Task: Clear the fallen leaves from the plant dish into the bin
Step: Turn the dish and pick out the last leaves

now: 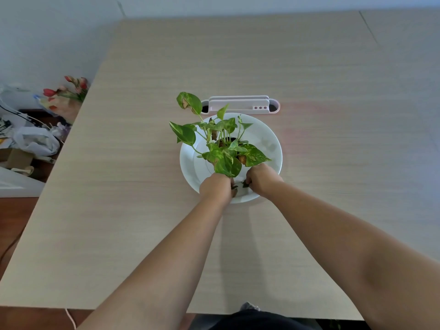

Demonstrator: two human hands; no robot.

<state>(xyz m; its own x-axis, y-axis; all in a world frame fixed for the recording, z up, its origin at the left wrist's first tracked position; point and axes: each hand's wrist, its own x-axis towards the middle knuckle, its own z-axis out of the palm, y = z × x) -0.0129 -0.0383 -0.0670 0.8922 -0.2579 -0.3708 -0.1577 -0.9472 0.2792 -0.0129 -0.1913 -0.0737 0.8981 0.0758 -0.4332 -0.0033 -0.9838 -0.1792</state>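
I have both hands over the near rim of the round white plant dish (266,136) at the light wooden desk (119,210) centre. My left hand (215,186) and right hand (262,178) are curled, pinching small dark fallen leaves (244,185). They look light, limp and tearable; I would pinch them gently flat.

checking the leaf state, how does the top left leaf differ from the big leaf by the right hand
The top left leaf stands high on a long stem, beyond the white dish rim; the big leaf hangs low over the dish. The top left leaf has a brown, curled edge; the big leaf looks mostly intact. Both are green with yellow mottling.
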